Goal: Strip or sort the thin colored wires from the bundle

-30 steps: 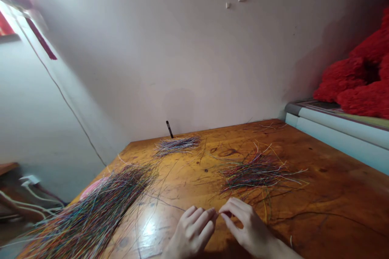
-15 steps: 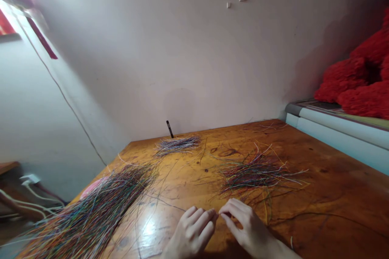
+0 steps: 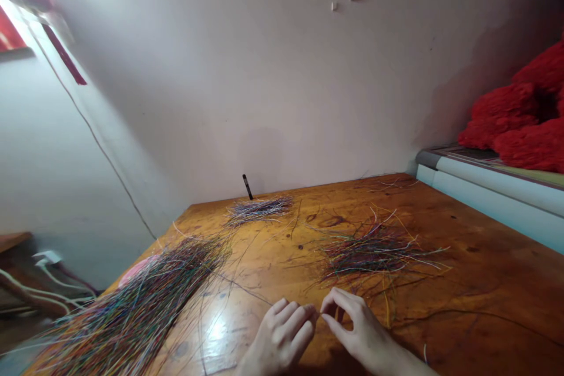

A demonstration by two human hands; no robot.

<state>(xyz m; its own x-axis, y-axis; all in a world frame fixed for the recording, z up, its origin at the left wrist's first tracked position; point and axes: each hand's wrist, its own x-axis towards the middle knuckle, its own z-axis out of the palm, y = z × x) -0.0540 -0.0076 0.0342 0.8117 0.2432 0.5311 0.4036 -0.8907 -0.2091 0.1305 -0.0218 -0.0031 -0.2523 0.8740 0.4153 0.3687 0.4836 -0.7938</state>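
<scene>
Both my hands rest low at the front of the wooden table (image 3: 484,264), fingertips nearly meeting. My left hand (image 3: 282,335) has its fingers curled in, and my right hand (image 3: 356,323) pinches thumb toward forefinger. Anything between the fingertips is too thin to make out. Just beyond them lies a loose tangle of thin multicoloured wires (image 3: 370,252). A long, dense bundle of coloured wires (image 3: 132,305) spreads across the left side, and a small neat bunch of wires (image 3: 259,210) sits at the far edge. Stray strands cross the tabletop.
A wall rises behind the table. A black stick-like object (image 3: 247,186) stands at the far edge. Something pink (image 3: 134,270) lies under the long bundle. Red fluffy material (image 3: 524,123) sits on a pale ledge (image 3: 484,179) at right. White cables (image 3: 44,299) lie below left.
My right hand has shifted slightly to the right, with a wider gap between thumb and forefinger. The whole view has moved a little.
</scene>
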